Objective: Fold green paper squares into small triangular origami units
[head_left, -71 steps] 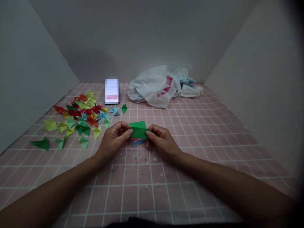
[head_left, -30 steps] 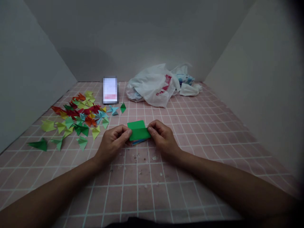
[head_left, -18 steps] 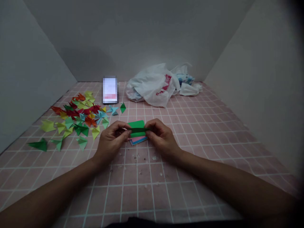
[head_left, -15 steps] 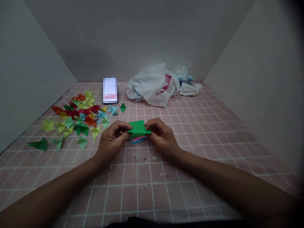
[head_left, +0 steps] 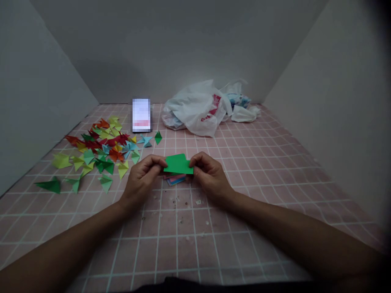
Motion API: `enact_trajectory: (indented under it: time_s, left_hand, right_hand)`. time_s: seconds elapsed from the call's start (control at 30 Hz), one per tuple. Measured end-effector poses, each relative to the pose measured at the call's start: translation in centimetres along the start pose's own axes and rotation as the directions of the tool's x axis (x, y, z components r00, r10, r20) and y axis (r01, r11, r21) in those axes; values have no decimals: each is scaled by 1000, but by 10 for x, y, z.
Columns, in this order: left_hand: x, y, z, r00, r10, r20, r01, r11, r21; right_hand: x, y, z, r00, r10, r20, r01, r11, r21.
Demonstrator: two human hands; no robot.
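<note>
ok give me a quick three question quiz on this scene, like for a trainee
1. True or false: the left hand and the right hand both grip the green paper.
2. What lies to the right of the lit screen, near the back wall? a) a mug b) a white plastic bag c) a pair of scissors
3. Fill in the blank: the folded paper pieces lie toward the ____ side of the pink checked cloth.

Key: 1 true; 2 b; 3 left
</note>
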State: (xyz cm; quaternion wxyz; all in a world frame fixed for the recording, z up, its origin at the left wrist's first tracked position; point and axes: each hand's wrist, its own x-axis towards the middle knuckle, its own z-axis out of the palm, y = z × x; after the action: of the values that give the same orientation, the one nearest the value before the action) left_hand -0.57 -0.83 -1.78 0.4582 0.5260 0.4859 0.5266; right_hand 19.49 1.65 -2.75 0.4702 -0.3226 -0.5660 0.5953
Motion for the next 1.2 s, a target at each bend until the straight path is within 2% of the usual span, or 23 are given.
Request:
enact_trajectory:
  time_s: [0.13, 0.3, 0.4, 0.47, 0.57, 0.7, 0.77, 0.97, 1.1, 1.2]
  left_hand:
    - [1, 0, 0, 996, -81, 27, 83, 994, -69]
    - [2, 6, 6, 997, -82, -1, 82, 996, -46]
    - [2, 8, 8, 998, -54, -43, 52, 998, -46]
    - [1, 9, 8, 998, -42, -41, 40, 998, -43]
    - [0, 9, 8, 999, -51, -6, 51, 998, -33]
    - [-1, 9, 8, 990, -120, 76, 122, 992, -21]
    - [-1, 9, 8, 987, -124, 99, 122, 992, 26]
    - [-3, 11, 7, 987, -18, 160, -33, 950, 310]
    - [-4, 12, 8, 982, -22, 186, -46, 935, 351]
    - [-5, 12, 9, 973, -68, 221, -11, 941, 339]
  right_hand:
    - [0, 0, 0, 1000, 5, 12, -5, 1000, -17]
    - [0, 1, 0, 1000, -21, -5, 21, 999, -28]
    - [-1, 1, 0, 998, 48, -29, -48, 999, 26]
    - [0, 2, 0, 993, 116, 10, -117, 989, 87]
    - [1, 4, 0, 981, 179, 74, -186, 976, 112]
    - [1, 3, 1, 972, 229, 56, -232, 970, 66]
    - [0, 1, 2, 969, 233, 75, -237, 971, 35]
    - [-6, -3, 5, 958, 247, 148, -238, 968, -78]
    - [-6, -1, 4, 953, 227, 199, -219, 974, -64]
    - [-7, -2, 5, 957, 199, 212, -184, 979, -91]
